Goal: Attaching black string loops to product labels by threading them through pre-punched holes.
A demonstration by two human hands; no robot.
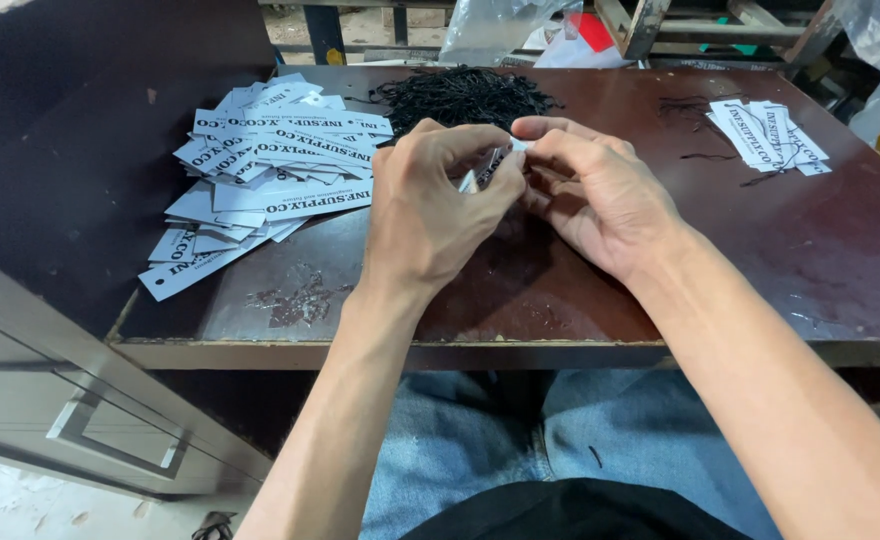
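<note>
Head view, hands: we see the left hand and the right hand meeting over the middle of the dark brown table, fingertips pinched together.
Head view, item in work: we find one pale paper tag held between both hands, just above the tabletop; only its edge shows past the fingers.
Head view, grip: we read both hands as closed narrowly on the tag, thumbs against forefingers; whether a string also runs through the fingers we cannot tell, as the knuckles hide it.
Head view, unstrung stock: we count a large loose heap of tags on the left part of the table, with no strings visible on them.
Head view, string supply: we note a mound of black strings at the far edge, just beyond the hands.
Head view, finished stock: we note a small stack of tags with black strings at the far right, well apart from the heap.
Head view, progress: we judge the work early; the strung stack is small, the unstrung heap far larger, one tag in hand.
</note>
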